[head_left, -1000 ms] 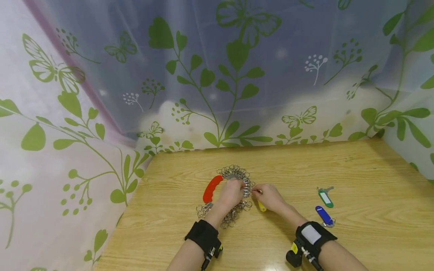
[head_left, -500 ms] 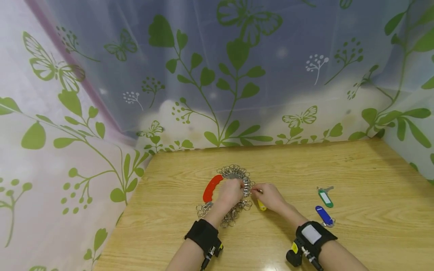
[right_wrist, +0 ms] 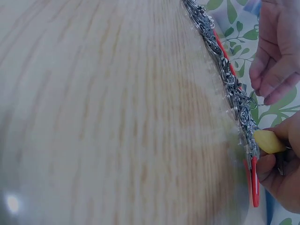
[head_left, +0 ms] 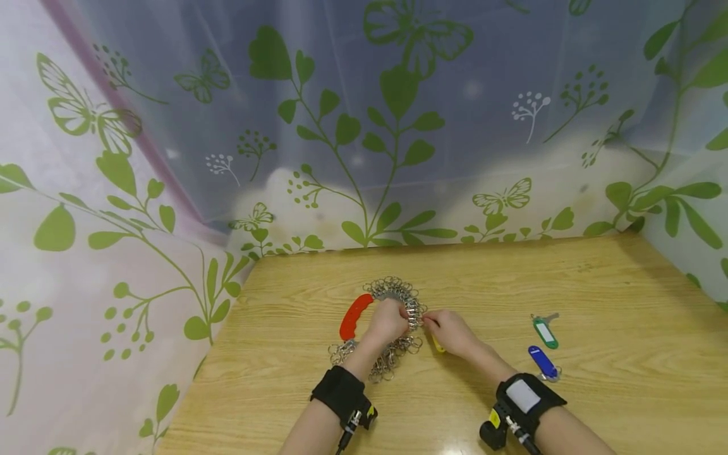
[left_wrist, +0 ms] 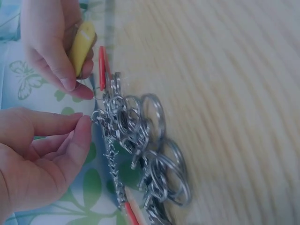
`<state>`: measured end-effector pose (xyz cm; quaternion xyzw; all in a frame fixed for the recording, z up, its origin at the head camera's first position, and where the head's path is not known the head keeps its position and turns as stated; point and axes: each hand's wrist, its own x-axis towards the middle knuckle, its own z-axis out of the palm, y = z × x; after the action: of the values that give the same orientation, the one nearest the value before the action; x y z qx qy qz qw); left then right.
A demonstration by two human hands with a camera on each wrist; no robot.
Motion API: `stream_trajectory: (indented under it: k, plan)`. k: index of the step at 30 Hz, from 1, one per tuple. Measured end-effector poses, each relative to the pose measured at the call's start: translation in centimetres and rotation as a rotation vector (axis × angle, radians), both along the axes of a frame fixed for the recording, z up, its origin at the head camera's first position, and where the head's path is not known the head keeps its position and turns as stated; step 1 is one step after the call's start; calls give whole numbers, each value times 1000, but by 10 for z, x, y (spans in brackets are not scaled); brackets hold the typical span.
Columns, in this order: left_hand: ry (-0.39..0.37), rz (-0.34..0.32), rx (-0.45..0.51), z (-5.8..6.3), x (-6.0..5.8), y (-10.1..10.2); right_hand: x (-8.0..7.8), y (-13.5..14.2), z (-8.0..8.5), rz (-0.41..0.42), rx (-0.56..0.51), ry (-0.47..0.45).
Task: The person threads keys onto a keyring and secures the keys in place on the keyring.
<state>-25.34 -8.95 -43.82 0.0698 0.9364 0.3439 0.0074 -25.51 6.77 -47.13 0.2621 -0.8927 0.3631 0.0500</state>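
Note:
A large key ring holder with a red handle (head_left: 356, 316) lies on the table, strung with several metal split rings (head_left: 406, 345). My left hand (head_left: 389, 321) pinches a small metal clip (left_wrist: 96, 116) at the holder's right side between thumb and index finger. Just to the right, my right hand (head_left: 452, 330) holds a yellow key tag (right_wrist: 268, 141) against its palm, and a dark metal piece (right_wrist: 280, 164) shows between its fingers. In the left wrist view, the right fingertips (left_wrist: 84, 91) are close to a thin ring beside the clip.
On the wooden table (head_left: 603, 278), a green key tag (head_left: 546, 333) with a key and a blue key tag (head_left: 543, 361) with a ring lie to the right. A leaf-and-butterfly printed curtain (head_left: 398, 189) stands along the table's back and sides.
My right hand has turned slightly, so less of the yellow tag shows in the head view. The left hand keeps its pinch at the same spot.

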Motion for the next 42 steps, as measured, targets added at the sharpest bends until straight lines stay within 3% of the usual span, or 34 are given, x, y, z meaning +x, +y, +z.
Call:
stream_trajectory:
  k: [6, 14, 16, 22, 25, 33, 42]
  plan:
    - [2, -7, 29, -3, 0, -5, -2, 2, -2, -24, 3, -2]
    - [-33, -51, -64, 2, 3, -5, -2, 3, -2, -35, -27, -7]
    - [-66, -63, -20, 2, 4, -6, -3, 4, -1, -37, -27, -3]
    - [-194, -123, 238, -4, 2, -11, -2, 5, -1, -43, -12, -19]
    - [-247, -150, 291, -7, 0, -13, -2, 5, -1, -36, 1, -32]
    - [-272, -189, 245, -8, -4, -17, -6, 0, -2, 25, 45, -31]
    - [-271, -234, 222, -10, -3, -20, -4, -8, -2, 18, -46, -136]
